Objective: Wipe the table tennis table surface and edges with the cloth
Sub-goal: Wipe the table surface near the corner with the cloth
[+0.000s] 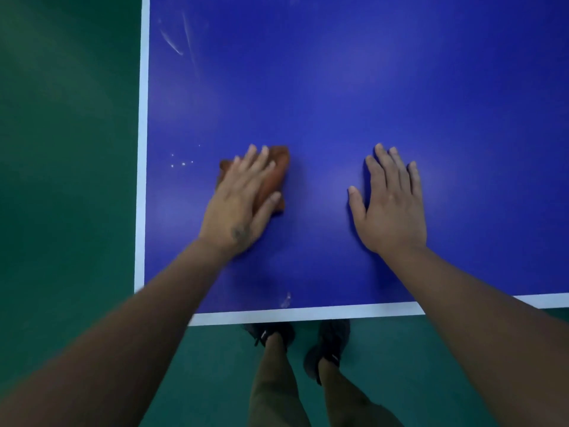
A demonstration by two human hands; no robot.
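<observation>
The orange-brown cloth [274,177] lies bunched on the blue table tennis table [338,87], left of the frame's centre, pinned flat under the left hand [240,204], whose fingers are spread and pressing down on it rather than curled around it; only its top and right edges show past the fingers. The right hand [391,204] rests open, palm down, on bare blue surface to the right of centre, well apart from the cloth and holding nothing. The cloth looks soft, light and limp (it has crumpled into folds under the palm), so it should slide easily on the smooth top and needs steady downward pressure from a flat palm on its middle, or it may roll up and skid. For the white edge line [141,180] along the left and the near one at the bottom, pinching a fold over the rim would probably serve better. White specks [181,163] sit just left of the cloth, streaks [172,43] mark the upper left, and a smudge [286,300] lies near the bottom edge. There are no containers in view.
</observation>
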